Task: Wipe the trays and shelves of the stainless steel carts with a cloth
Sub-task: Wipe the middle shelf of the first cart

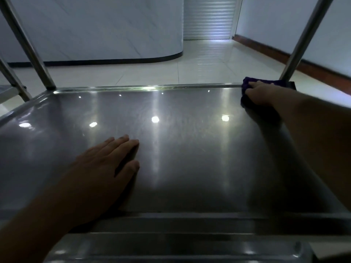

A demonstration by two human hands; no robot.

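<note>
Head cam, close above cart shelf [180,149], facing fwd/down

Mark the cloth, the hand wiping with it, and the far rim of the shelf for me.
cloth [247,83]: head view, on the purple fold left of the fingers.
right hand [261,93]: head view, on the back of the hand pressing the cloth.
shelf [144,88]: head view, on its bright far rim.

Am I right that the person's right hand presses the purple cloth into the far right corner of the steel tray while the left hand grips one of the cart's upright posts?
Not quite. In the head view the left hand lies flat on the steel tray, fingers spread, gripping no post. The rest holds: the right hand presses the purple cloth into the far right corner.
</note>
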